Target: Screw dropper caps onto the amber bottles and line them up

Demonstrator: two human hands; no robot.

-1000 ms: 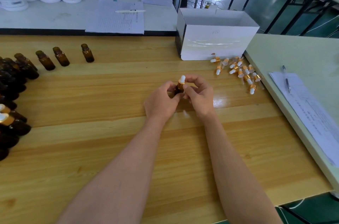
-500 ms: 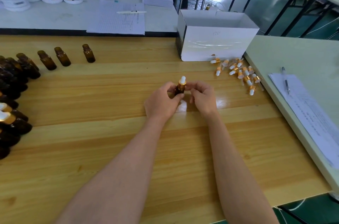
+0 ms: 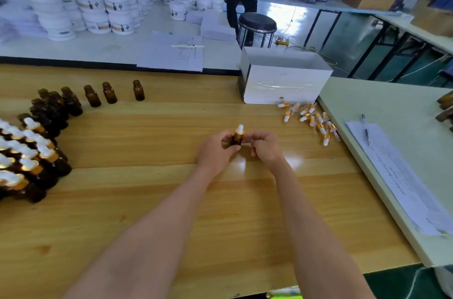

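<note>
The amber bottle (image 3: 236,139) you are working on is upright near the middle of the table (image 3: 147,200), with a dropper cap (image 3: 239,129) on its neck. That cap is the likely trouble. I cannot tell whether it is threaded home or only resting there. If it sits crooked, turning harder would probably cross the threads or leave it loose enough to leak.

Your left hand (image 3: 215,151) wraps the glass from 9 o'clock, fingers and thumb curled round the body, so the cap stands clear of that grip at 12 o'clock. Your right hand (image 3: 266,148) is just beside the bottle at 3 o'clock with its fingers curled. I cannot tell whether they pinch the bottle or hold nothing. They sit below the cap, so a twist from there would likely turn the glass, not the collar.

Further out, the loose caps (image 3: 311,117) lie at 2 o'clock, beside the white box (image 3: 284,85) at 1 o'clock, and a hasty reach could send them rolling. The open bottles (image 3: 110,92) stand at 10 o'clock. The capped bottles (image 3: 31,151) are packed close together at 9 o'clock, so setting this one down roughly among them could topple its neighbours.
</note>
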